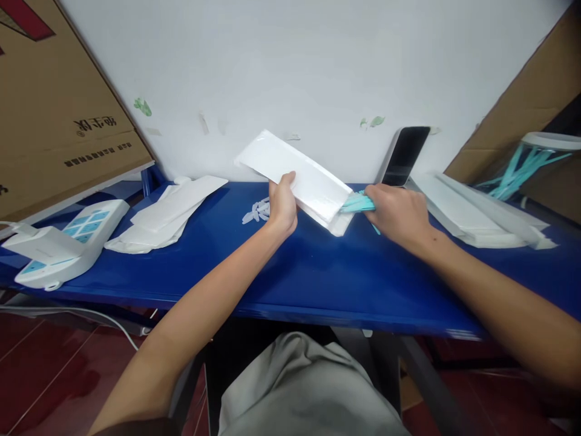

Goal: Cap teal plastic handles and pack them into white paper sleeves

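Note:
My left hand (282, 206) is closed around a long white paper bag (302, 175), thumb on top, holding it tilted above the table. The bag's mouth points down to the right. A bundle of thin turquoise strips (356, 203) reaches into that mouth, and the fingers of my right hand (397, 215) are wrapped round its outer end. How far the strips go inside is hidden by the paper. Behind my left hand, several small pale pieces (256, 211) lie in a loose pile on the blue table (318, 272).
Flat white bags (167, 212) lie left, beside a white power strip (72, 242) with a plugged-in adapter. More white bags (476, 212) lie right. A dark-screened phone (403, 156) leans near the wall. A clear tub (540, 160) holds turquoise strips. Cardboard boxes (54, 109) flank the table.

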The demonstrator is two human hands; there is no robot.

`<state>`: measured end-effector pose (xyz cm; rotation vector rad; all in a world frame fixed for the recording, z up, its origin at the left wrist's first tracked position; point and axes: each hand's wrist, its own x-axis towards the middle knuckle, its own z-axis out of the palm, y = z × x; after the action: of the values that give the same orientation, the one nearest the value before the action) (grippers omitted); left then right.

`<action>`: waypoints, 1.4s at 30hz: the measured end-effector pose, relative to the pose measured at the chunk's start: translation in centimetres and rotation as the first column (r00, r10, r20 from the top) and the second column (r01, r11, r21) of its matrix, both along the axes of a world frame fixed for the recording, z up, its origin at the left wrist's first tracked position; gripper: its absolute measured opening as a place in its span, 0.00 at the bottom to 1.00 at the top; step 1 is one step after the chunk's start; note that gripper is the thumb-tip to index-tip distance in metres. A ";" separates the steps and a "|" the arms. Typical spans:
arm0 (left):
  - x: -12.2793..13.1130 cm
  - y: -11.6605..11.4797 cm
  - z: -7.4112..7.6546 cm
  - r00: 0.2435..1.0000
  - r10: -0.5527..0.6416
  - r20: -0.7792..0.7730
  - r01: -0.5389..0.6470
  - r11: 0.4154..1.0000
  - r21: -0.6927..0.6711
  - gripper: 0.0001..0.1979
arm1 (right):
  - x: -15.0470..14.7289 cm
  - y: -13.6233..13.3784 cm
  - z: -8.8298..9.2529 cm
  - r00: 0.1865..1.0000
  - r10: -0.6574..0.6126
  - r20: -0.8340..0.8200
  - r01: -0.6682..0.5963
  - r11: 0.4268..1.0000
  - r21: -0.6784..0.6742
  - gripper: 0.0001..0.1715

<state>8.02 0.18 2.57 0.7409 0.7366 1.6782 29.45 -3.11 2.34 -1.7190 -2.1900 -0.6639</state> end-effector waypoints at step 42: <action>2.9 -3.7 -2.8 0.846 -0.055 -0.530 0.290 0.882 0.372 0.23 | -3.6 -1.8 -1.0 0.461 0.177 -0.870 -0.614 0.771 -0.168 0.06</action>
<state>10.95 -3.53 -0.28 1.5746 0.6143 1.4981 25.85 -4.92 1.37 -1.1365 -1.9331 0.7632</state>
